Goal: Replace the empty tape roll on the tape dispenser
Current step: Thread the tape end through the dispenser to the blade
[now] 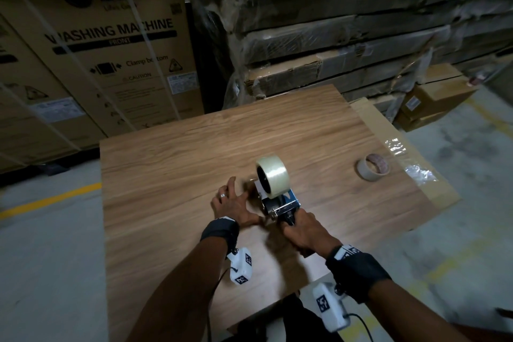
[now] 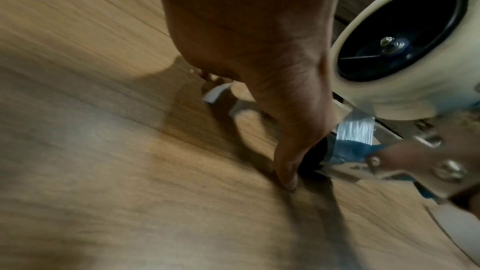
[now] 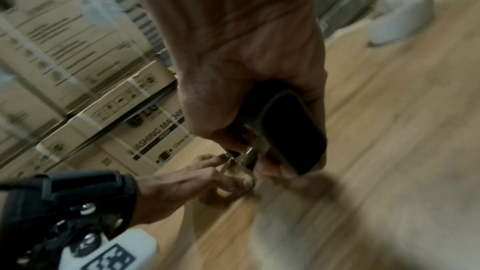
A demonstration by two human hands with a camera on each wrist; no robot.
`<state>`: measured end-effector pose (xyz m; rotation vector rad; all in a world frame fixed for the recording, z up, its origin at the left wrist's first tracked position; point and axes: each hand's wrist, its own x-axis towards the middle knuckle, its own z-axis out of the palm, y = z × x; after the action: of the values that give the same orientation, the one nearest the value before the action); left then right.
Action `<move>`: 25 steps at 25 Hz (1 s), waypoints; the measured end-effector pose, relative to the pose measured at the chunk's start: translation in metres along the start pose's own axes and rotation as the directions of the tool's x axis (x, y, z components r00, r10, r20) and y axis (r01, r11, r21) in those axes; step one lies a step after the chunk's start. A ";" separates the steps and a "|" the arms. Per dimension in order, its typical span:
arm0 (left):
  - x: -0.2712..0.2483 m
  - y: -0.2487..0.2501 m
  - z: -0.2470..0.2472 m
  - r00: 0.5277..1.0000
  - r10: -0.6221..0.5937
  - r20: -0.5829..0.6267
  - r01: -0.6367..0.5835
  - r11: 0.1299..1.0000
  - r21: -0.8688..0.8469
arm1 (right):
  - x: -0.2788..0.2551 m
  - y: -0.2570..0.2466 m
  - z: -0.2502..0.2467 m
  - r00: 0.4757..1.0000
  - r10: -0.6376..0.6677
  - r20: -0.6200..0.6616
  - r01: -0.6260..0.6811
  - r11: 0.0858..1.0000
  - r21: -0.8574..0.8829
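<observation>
The tape dispenser (image 1: 280, 204) stands on the wooden table (image 1: 180, 153) with a full roll of clear tape (image 1: 273, 176) mounted on its hub. My right hand (image 1: 302, 230) grips its black handle (image 3: 288, 130). My left hand (image 1: 233, 203) lies just left of the dispenser, fingers spread on the table. Its thumb (image 2: 285, 169) presses down at the dispenser's front roller, beside a short strip of tape (image 2: 355, 130) coming off the roll (image 2: 400, 48). The empty tape roll (image 1: 373, 166) lies flat on the table to the right, apart from both hands.
A cardboard sheet (image 1: 427, 191) with crumpled clear tape on it sticks out along the table's right edge. Large washing machine cartons (image 1: 97, 64) stand behind left, plastic-wrapped stacks (image 1: 347, 36) behind right, and small boxes (image 1: 435, 97) sit on the floor.
</observation>
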<state>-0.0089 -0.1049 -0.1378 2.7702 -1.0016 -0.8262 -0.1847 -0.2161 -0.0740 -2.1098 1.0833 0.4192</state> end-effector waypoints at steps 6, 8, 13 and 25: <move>0.000 -0.001 -0.001 1.000 0.006 0.014 -0.006 1.000 -0.019 | -0.008 0.012 0.001 0.999 -0.018 0.036 0.017 1.000 0.017; -0.001 0.000 -0.001 1.000 0.004 0.008 -0.003 1.000 -0.023 | -0.013 0.014 0.000 0.999 -0.019 0.048 0.018 1.000 0.020; -0.007 0.003 -0.004 1.000 0.011 0.007 -0.011 1.000 -0.022 | -0.022 0.026 0.001 0.995 -0.025 0.101 0.023 1.000 0.020; -0.027 0.011 0.022 1.000 0.019 -0.001 -0.019 0.993 -0.120 | -0.033 0.025 0.014 0.997 0.033 0.069 -0.056 0.926 0.372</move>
<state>-0.0441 -0.0940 -0.1415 2.6567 -0.9436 -0.8536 -0.2235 -0.1966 -0.0765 -1.7273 1.0815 0.2710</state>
